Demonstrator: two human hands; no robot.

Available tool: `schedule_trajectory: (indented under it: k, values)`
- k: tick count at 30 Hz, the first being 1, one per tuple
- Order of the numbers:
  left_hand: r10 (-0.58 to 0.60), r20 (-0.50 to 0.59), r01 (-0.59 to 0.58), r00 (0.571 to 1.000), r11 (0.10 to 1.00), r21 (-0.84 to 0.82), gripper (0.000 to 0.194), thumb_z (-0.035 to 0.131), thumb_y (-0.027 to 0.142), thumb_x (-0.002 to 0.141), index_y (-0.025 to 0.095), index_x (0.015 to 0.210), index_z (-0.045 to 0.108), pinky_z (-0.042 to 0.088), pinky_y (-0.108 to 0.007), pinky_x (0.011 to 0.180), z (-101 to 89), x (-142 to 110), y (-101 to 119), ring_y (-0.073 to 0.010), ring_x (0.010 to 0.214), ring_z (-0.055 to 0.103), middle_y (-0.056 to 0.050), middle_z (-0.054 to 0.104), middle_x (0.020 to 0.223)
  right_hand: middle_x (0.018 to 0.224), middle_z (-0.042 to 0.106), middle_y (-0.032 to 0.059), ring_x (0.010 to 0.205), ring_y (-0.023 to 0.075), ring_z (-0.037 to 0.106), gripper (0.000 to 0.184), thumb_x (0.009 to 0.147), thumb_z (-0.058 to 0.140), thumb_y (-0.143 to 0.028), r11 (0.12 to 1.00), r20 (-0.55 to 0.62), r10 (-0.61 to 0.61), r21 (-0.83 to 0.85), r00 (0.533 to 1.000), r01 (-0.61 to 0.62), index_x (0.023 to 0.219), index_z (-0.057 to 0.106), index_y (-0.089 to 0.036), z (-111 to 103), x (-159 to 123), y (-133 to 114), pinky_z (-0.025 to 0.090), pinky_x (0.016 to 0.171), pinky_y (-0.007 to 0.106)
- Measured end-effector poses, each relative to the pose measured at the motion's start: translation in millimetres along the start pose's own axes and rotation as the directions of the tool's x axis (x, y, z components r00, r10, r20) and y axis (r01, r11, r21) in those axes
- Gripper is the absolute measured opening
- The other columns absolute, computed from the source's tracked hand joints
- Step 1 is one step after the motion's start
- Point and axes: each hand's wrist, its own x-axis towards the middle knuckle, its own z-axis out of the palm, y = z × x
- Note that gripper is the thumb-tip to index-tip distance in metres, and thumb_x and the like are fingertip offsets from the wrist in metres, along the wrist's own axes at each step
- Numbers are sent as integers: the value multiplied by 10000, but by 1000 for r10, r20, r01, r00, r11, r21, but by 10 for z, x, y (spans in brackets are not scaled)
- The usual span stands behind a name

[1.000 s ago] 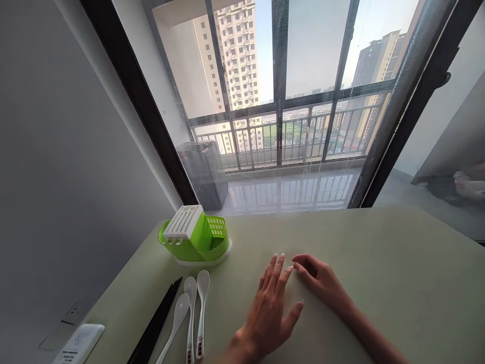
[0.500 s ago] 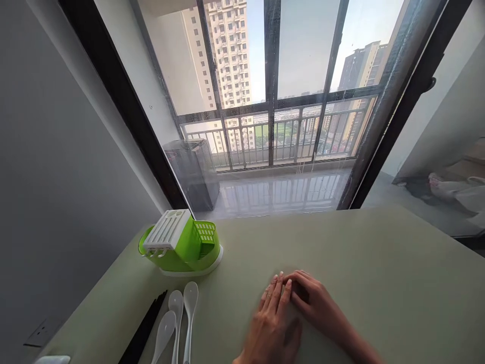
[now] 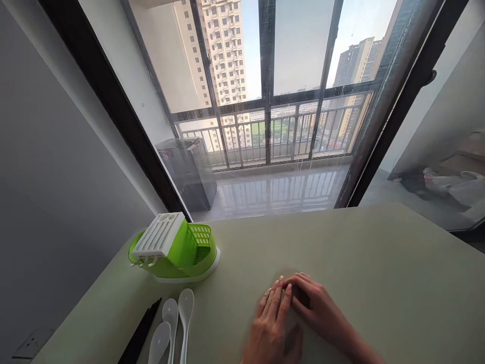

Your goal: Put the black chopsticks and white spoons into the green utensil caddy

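Note:
My left hand [image 3: 268, 323] lies on the table with its fingers stretched forward, holding nothing. Beside it, my right hand [image 3: 316, 303] rests on its side, fingers loosely bent and a gap showing between thumb and index finger; nothing is visible in it. The fingertips of both hands meet or nearly meet. To the left lie three white spoons [image 3: 186, 308], bowls pointing away from me. Next to them is a bundle of black chopsticks [image 3: 141, 331]. Behind these stands a green and white utensil holder [image 3: 178, 253] with slots on top and small hooks at its side.
The pale green tabletop [image 3: 341, 247] reaches to a dark-framed glass door [image 3: 267, 212]. Beyond the glass are a balcony with a railing and a dark box-shaped cabinet [image 3: 193, 174]. A grey wall [image 3: 56, 202] borders the table's left, with a socket [image 3: 33, 344] low on it.
The view has shifted slightly, so the holder, spoons and chopsticks appear a little further left and lower. Both hands keep the same pose on the table.

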Motion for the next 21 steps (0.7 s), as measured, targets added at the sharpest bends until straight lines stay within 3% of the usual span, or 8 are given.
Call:
schedule_trajectory:
  k: [21]
  values:
    - [-20, 3, 20, 1000, 999, -33, 992, 655, 169, 891, 179, 1705, 89, 465, -542, 1232, -44, 21, 56, -337, 1593, 311, -170, 340, 1718, 1081, 718, 65, 1017, 234, 644, 133, 1013, 547, -247, 1000, 8, -10, -19, 1000, 10, 1048, 675, -237, -11, -21, 49, 511, 921, 379]
